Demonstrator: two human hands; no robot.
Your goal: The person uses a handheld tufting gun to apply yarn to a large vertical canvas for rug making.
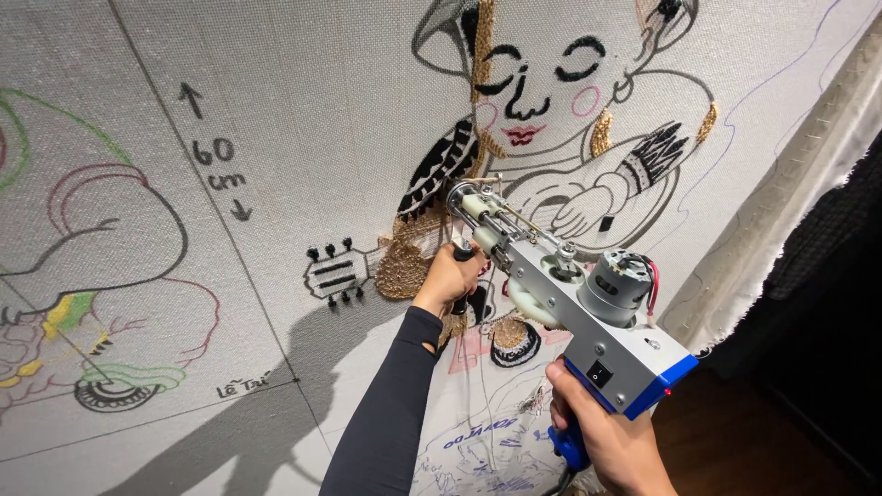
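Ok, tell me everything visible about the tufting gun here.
The tufting gun is a silver metal box body with blue end trim, an exposed cylindrical motor with red wires on top, a black rocker switch on its rear face and a blue pistol grip below. It is tilted, its needle end pressed against the upright cloth at a gold tufted patch. The right hand holds the blue grip; the left hand holds a black front handle.

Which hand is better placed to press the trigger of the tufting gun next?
Probably the right hand: it grips the blue rear handle of the tufting gun. The left hand holds the black front grip.
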